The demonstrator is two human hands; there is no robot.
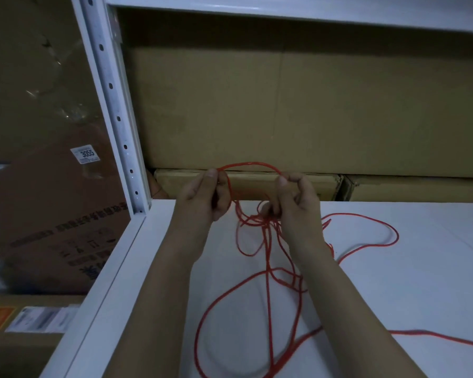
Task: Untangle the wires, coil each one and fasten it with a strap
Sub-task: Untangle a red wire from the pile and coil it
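Observation:
A thin red wire (pixel 268 271) lies in loose tangled loops on the white shelf surface (pixel 393 282). Both hands are raised above the shelf's back part. My left hand (pixel 208 197) pinches the wire between thumb and fingers, and my right hand (pixel 292 203) grips it too, with fingers curled. A short arch of red wire (pixel 249 164) spans between the two hands. From them several strands hang down into a knot-like crossing (pixel 257 221), then spread over the shelf toward me and to the right. No strap is visible.
A white perforated shelf post (pixel 115 105) rises at the left, with the shelf's front-left rim (pixel 99 304) below it. Large cardboard boxes (pixel 284 105) fill the back of the shelf. More labelled cartons (pixel 52 227) stand beyond the post at the left.

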